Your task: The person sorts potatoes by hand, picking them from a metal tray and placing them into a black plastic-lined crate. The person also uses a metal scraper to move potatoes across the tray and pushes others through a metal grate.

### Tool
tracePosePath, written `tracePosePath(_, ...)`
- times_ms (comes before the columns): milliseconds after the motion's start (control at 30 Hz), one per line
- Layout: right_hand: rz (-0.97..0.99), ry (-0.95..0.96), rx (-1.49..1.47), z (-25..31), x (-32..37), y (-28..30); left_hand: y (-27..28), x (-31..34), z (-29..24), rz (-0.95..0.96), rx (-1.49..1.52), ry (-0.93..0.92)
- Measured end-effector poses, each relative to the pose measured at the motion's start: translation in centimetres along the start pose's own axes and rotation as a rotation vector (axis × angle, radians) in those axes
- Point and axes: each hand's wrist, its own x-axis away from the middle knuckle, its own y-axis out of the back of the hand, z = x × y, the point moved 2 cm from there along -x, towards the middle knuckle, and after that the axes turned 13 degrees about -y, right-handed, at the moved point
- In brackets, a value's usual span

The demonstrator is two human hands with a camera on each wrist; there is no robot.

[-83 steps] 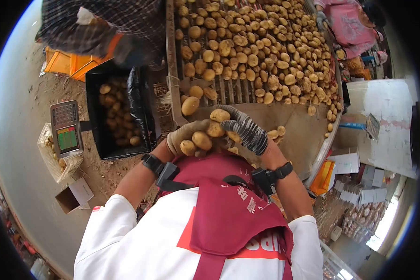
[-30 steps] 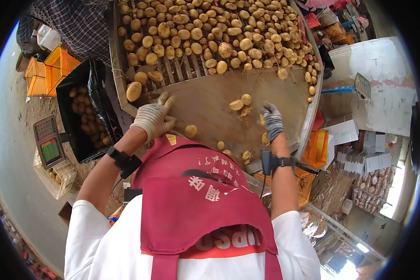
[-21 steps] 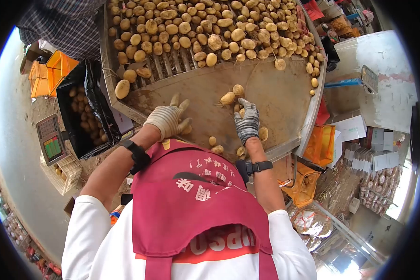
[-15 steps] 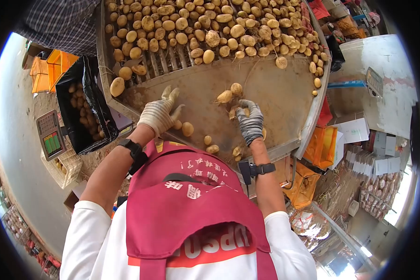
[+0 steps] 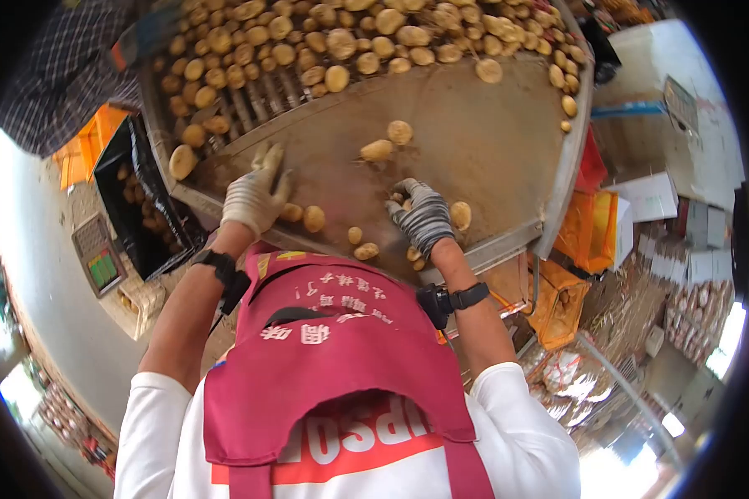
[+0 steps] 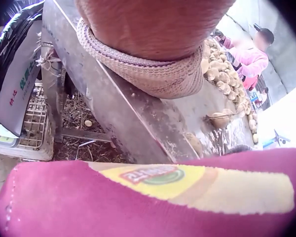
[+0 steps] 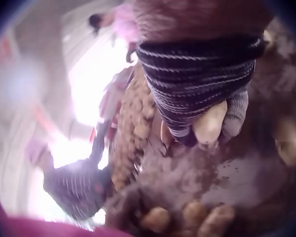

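My left hand (image 5: 255, 195), in a whitish glove, is at the metal surface's near-left part, fingers spread and holding nothing; two potatoes (image 5: 313, 219) sit just right of it. In the left wrist view only its glove cuff (image 6: 153, 74) shows, the fingers hidden. My right hand (image 5: 424, 218), in a dark striped glove, curls its fingers around a potato (image 7: 210, 123), clearest in the right wrist view, low over the metal surface (image 5: 483, 125). Two potatoes (image 5: 377, 150) lie beyond that hand, another (image 5: 460, 215) to its right, and several smaller ones nearer the apron.
A large pile of potatoes (image 5: 341, 43) covers the slatted far part of the table. At left are a black-lined crate (image 5: 146, 208), a scale (image 5: 100, 258) and a person in checked clothing (image 5: 58, 91). Orange bags (image 5: 587, 233) are at right, beyond the raised metal edge.
Both hands held potatoes together earliest; they then parted, with potatoes on the metal surface. The left hand emptied and stayed spread. The right hand moved inward and closed around a potato.
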Motion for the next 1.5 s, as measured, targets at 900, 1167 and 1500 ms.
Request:
tracePosePath(900, 0.09, 0.091, -2.361, -22.0, 8.4, 15.7, -1.6, 0.0, 1.1, 0.005, -0.123, 0.03)
tracePosePath(1167, -0.515, -0.082, -2.113, -28.0, -1.3, 35.6, -1.4, 0.0, 0.7, 0.01, -0.087, 0.06)
tracePosePath(1500, -0.567, -0.064, -1.579, -19.1, -2.2, 23.0, -1.3, 0.1, 0.6, -0.017, -0.127, 0.059)
